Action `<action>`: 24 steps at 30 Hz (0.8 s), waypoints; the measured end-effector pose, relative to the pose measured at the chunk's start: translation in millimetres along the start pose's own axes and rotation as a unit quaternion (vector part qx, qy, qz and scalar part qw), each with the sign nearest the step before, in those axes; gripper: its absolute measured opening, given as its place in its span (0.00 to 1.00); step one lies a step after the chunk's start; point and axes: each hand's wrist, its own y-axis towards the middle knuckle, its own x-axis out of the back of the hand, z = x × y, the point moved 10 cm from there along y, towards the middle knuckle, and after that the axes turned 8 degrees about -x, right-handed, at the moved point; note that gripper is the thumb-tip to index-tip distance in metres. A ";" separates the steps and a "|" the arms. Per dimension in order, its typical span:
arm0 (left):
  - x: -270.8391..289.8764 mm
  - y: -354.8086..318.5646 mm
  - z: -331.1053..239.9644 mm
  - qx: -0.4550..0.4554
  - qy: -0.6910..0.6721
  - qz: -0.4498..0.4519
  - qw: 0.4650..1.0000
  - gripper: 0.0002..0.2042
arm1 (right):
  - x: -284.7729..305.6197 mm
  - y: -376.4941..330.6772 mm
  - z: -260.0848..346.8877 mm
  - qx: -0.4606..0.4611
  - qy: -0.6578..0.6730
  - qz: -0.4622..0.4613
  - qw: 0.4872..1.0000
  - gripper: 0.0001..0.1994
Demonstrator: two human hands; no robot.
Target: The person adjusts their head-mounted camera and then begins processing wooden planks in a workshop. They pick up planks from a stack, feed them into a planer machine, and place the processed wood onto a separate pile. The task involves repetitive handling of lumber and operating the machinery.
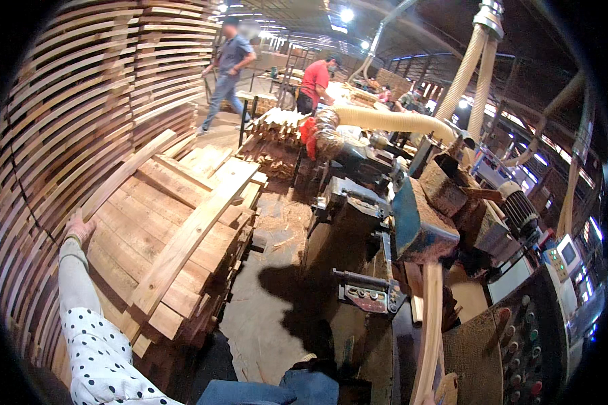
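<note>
My left hand (80, 227) reaches out to the left, its fingers closed on the near end of a narrow wooden board (125, 174). That board lies along the left side of a stack of planks (132, 219). Another long board (196, 236) rests slantwise across the stack's top. At the lower right, my right hand (446, 390) shows only in part, against the side of a long wooden strip (430, 324). The strip's far end goes under the blue, sawdust-covered housing of a woodworking machine (419, 226).
A tall wall of stacked slats (67, 121) rises at the left. A panel with several buttons (523, 351) stands at the right, below a motor (518, 206). A ribbed hose (398, 121) crosses behind. Farther off are a person in red (315, 79) and a walking person (228, 71).
</note>
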 end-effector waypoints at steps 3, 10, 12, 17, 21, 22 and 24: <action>0.8 6.6 15.1 0.043 -0.033 0.017 0.998 0.47 | 39.9 -86.0 -25.4 0.025 -0.137 0.097 0.986 0.37; 14.9 59.1 49.4 -0.051 -0.118 -0.057 0.990 0.45 | 25.7 -60.4 -33.1 0.002 -0.169 0.128 0.977 0.29; -12.2 38.5 4.3 -0.031 -0.059 -0.006 0.998 0.46 | 20.3 -25.5 -26.6 0.040 -0.187 0.084 0.978 0.27; 33.9 -4.0 -31.7 -0.091 -0.027 -0.037 0.995 0.35 | -60.9 92.8 -18.6 0.213 -0.105 -0.066 0.969 0.22; 48.1 -50.3 -84.5 -0.096 -0.139 0.009 0.986 0.28 | -112.0 171.9 -1.6 0.049 0.018 -0.087 0.995 0.17; 54.5 -75.6 -101.0 -0.115 -0.152 -0.023 0.981 0.29 | -118.0 181.9 3.0 0.038 0.027 -0.079 0.996 0.17; 40.4 -126.5 -135.6 -0.102 -0.215 0.043 0.970 0.32 | -124.2 184.6 5.9 0.025 0.048 -0.085 0.995 0.18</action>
